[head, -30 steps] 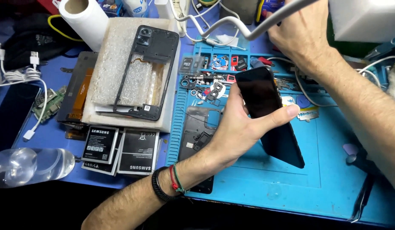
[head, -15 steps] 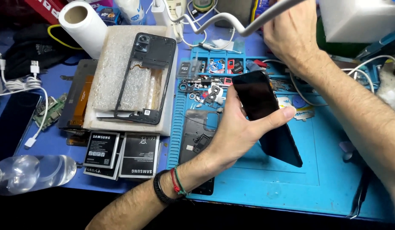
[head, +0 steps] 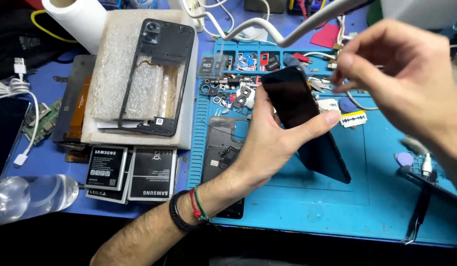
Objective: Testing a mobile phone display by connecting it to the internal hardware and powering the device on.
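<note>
Gripping a black phone (head: 307,123) tilted over the blue mat (head: 337,207), left hand (head: 268,143) clamping thumb and fingers on its edges. Hovering above, right hand (head: 401,74) pinching fingertips together, contents unclear. Lying left: two black, white-labelled batteries (head: 132,172).

Black phone screen (head: 307,123) sitting against teal-blue mat (head: 366,202); black frame (head: 157,74) lying on white bubble wrap (head: 115,74); wristbands (head: 191,209) showing black, red, possibly green.
</note>
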